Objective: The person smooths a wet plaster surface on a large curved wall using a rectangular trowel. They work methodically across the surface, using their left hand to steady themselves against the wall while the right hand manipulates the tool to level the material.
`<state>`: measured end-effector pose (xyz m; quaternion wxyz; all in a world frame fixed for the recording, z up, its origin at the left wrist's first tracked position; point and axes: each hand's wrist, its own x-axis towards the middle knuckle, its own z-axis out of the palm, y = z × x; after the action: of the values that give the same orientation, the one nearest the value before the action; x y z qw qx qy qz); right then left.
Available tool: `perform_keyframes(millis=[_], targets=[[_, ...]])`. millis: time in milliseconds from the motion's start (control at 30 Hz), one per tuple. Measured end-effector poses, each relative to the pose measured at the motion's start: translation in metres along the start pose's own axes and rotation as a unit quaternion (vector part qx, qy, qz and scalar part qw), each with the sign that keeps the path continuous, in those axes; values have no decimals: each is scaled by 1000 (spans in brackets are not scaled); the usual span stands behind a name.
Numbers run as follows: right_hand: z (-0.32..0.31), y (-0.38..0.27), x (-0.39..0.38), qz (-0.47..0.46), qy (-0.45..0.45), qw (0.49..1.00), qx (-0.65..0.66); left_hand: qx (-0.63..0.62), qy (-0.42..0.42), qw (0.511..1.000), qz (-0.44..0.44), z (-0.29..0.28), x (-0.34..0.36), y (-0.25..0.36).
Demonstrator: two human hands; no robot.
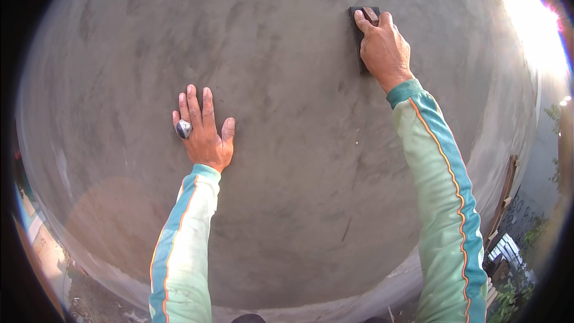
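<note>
Black float [358,39] we grip in our right hand [385,51]; below-left of it, our left hand [206,140] spreads, empty.

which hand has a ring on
The left hand, spread on the grey wall: one finger wears a silver ring with a dark face. The right hand, holding the black tool, shows none.

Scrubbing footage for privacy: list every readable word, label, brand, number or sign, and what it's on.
None readable.
Dark letter-like marks at lower right, beyond the grey plastered wall: too small and blurred.
Silver ring with dark oval face: has a pattern, too small to make out.
Black rectangular float: no text visible.
Grey plastered wall: smudges and scratches only.
</note>
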<state>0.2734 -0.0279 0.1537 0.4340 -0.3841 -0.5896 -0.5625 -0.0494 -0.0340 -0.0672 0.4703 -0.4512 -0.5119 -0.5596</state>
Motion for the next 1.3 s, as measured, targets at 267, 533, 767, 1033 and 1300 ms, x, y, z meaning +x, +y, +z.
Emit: perform_keyframes(millis=[267, 533, 767, 1033, 1300], targets=[[-12, -17, 28, 53, -56, 997, 4, -9, 12, 1000, 13, 10, -10, -15], [20, 14, 49, 60, -72, 995, -34, -23, 2, 1000, 3, 11, -7, -8], [5, 6, 65, 86, -31, 996, -2, -31, 5, 1000, 5, 14, -6, -9], [33, 35, 105, 107, -14, 994, 5, -29, 0, 1000, 1, 14, -1, -2], [24, 23, 138, 130, -38, 991, 21, -38, 3, 999, 4, 17, 2, -1]])
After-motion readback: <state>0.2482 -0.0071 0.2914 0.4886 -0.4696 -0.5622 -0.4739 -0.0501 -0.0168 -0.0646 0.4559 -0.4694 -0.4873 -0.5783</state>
